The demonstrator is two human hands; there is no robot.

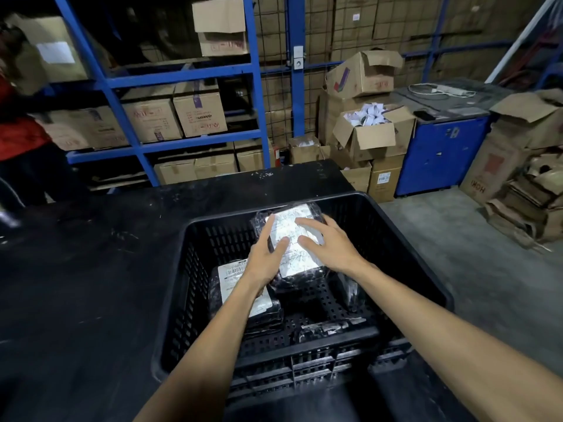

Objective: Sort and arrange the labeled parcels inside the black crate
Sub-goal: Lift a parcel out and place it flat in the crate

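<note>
A black slatted crate (408, 245) stands on a black table. Inside, a black-wrapped parcel with a white label (294, 236) is raised and tilted near the crate's far wall. My left hand (268, 257) grips its left edge, and my right hand (326, 243) lies on its label with fingers spread. A stack of labeled parcels (240, 287) lies at the crate's left under my left wrist. Another wrapped parcel (350, 289) leans at the right, and a dark parcel (323, 328) lies at the near side.
The black table (91, 269) extends left of the crate. Blue shelving (182, 77) with cardboard boxes stands behind. A person in red (18, 129) is at the far left. Open boxes (371, 132), a blue cabinet (441, 153) and flattened cardboard (524, 190) fill the right.
</note>
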